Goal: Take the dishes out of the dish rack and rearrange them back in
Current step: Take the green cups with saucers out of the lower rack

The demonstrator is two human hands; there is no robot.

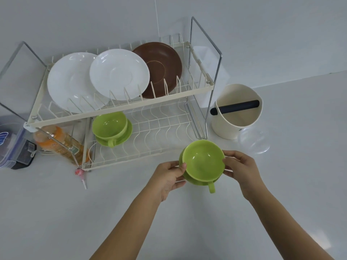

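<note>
A pale grey worktop (56,212) runs to a plain wall. Above it, the left hand (167,177) and right hand (242,169) each pinch a side of a green cup and saucer (203,163), held before the dish rack (120,107), where another green set (110,128) sits below three plates.

A plain pale grey wall (93,19) fills twelve o'clock, meeting a smooth white surface (75,222) under soft, even light.

left hand (170,175) and right hand (239,167) hold green cup (203,163) before dish rack (120,107).
</note>
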